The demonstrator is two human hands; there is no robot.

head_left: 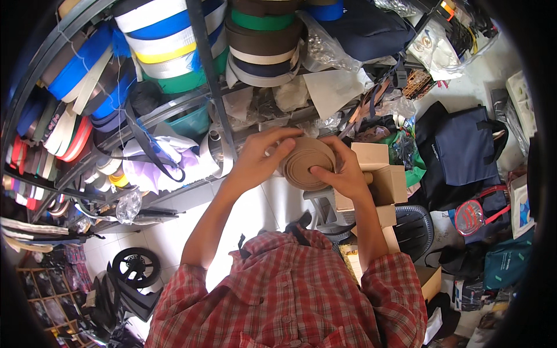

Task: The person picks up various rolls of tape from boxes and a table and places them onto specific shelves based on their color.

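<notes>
I hold a roll of tan webbing tape in front of me with both hands. My left hand grips its left rim, fingers curled over the top edge. My right hand clasps the right side, thumb pressed near the roll's centre. The roll faces me flat-on, its coiled layers showing. Both forearms rise from red plaid sleeves at the lower edge.
A metal shelf rack stacked with rolls of coloured webbing stands ahead and to the left. Cardboard boxes sit just right of my hands. Dark bags, a plastic stool and clutter fill the right; a small wheel lies lower left.
</notes>
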